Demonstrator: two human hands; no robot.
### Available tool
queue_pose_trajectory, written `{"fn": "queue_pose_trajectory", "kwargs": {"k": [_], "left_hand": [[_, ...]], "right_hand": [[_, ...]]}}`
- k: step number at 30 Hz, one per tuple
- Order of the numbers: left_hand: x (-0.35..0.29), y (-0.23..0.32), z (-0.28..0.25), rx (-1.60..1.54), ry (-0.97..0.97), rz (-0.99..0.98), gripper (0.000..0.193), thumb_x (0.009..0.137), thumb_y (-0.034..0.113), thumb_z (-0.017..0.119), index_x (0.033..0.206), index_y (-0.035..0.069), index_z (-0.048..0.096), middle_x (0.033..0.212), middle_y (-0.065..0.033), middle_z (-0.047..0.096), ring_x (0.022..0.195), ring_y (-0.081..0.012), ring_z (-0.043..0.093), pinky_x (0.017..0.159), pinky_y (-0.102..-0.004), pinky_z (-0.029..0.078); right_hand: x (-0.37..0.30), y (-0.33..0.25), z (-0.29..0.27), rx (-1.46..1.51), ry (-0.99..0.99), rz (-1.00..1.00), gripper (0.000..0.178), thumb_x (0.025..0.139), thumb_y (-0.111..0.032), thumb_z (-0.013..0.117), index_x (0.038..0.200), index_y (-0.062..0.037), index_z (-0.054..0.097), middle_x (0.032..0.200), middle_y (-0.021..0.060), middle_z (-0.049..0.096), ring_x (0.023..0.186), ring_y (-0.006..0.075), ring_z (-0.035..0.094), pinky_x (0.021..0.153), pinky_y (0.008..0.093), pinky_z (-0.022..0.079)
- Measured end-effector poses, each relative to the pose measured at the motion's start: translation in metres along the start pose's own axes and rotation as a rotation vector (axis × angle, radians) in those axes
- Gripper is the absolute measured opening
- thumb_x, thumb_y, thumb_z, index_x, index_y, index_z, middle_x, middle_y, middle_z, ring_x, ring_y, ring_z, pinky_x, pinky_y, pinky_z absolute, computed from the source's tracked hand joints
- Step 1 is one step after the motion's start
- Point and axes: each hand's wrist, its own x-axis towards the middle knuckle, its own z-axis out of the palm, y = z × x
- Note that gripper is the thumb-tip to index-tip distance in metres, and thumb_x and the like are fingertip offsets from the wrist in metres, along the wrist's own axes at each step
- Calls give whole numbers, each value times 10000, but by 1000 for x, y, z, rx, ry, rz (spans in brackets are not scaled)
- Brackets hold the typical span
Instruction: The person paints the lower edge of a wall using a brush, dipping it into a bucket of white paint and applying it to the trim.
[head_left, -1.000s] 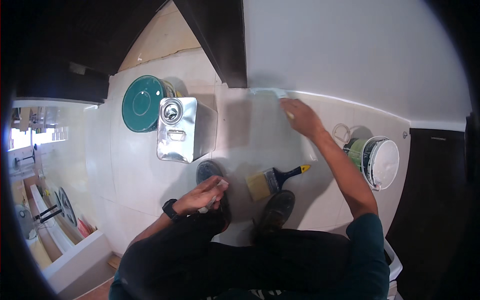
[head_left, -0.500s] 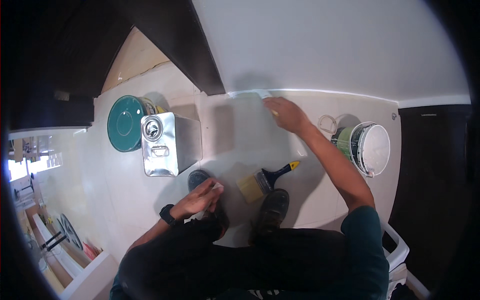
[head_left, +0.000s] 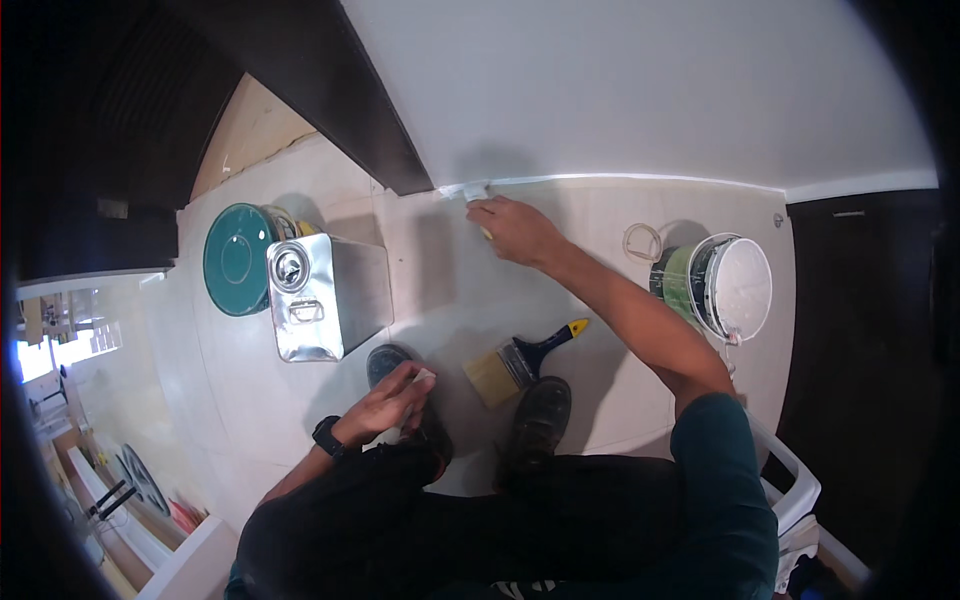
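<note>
My right hand (head_left: 515, 232) is closed round a small paintbrush (head_left: 476, 191) with a pale handle and a white, flat end. That end meets the foot of the grey wall near the dark door frame, where a white strip (head_left: 600, 178) runs along the bottom. Above my left shoe, my left hand (head_left: 385, 402) is closed on a folded white rag (head_left: 425, 376), mostly hidden by the fingers. A wide paintbrush (head_left: 520, 363) with pale bristles and a dark, yellow-tipped handle lies on the floor between the hands, beside my right shoe.
To the left stand a silver metal can (head_left: 325, 295) and a green-lidded bucket (head_left: 238, 260). On the right are a white-topped paint bucket (head_left: 738, 288) with a wire handle and a pale ring (head_left: 642, 242). A dark door frame (head_left: 385, 140) borders the wall; a white plastic seat (head_left: 790, 470) is behind my right arm.
My right hand has moved left along the wall's foot with the small paintbrush, closer to the door frame. My left hand keeps its hold on the rag. The view has shifted slightly.
</note>
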Motion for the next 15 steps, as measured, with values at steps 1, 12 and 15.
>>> {"fn": "queue_pose_trajectory", "kwargs": {"k": [1,12,15], "left_hand": [[2,-1,-1,21,3,7,365,1035,376,550,1228,69,511,759,-22,500,638,-123,550,598,-275,434],[1,-9,-6,-30,-11,22,362,1038,369,549,1235,68,509,794,-11,495,660,-119,547,607,-283,445],[2,0,-3,-9,-19,-5,383,1035,378,553,1235,56,507,789,-9,492,652,-115,538,601,-279,443]], "right_hand": [[3,-5,-3,40,-8,-40,394,780,-11,618,1173,-2,630,1258,149,642,1167,313,609,1021,397,495],[-81,49,-86,-100,7,351,386,768,23,635,1154,11,652,1242,170,657,1121,353,624,1002,413,510],[-70,32,-76,-36,54,227,358,784,-2,649,1142,3,659,1247,156,659,1107,349,633,982,411,524]]}}
